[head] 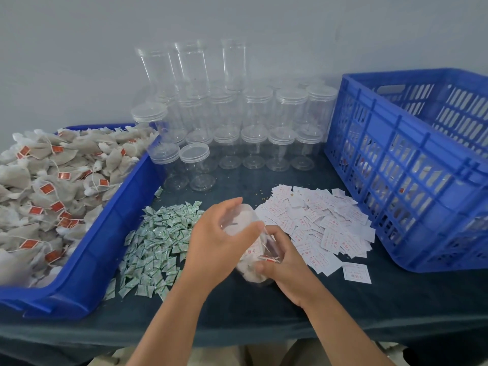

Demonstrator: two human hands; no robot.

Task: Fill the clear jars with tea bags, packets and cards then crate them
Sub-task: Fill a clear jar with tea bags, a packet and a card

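The left hand [219, 244] has its grip wrapped over the upper part of a clear jar [250, 241] that lies tilted between both hands, just above the dark surface [264, 307]. The right hand [282, 262] holds the jar's lower end, fingers closed round it; whether it is seating a lid or only steadying the jar cannot be told through the blur. Inside the jar, pale tea bags and a red-printed card show, so this jar looks filled or nearly so.

Just left of the grip lies the heap of green-and-white packets [158, 247]; just right of it, the spread of white cards [324, 223]. Further left, the blue tray [105, 249] holds a deep pile of tea bags [45, 194]. Beyond the grip, toward the wall, stands a stack of empty jars [237, 122], many with lids on and a few taller ones open on top. Far right sits the blue crate [412, 167]; through its slots some filled jars seem to be inside, though how many cannot be counted.

By my judgement the work is early to midway: one jar in hand, some crated, and a large stock of jars and loose material left.
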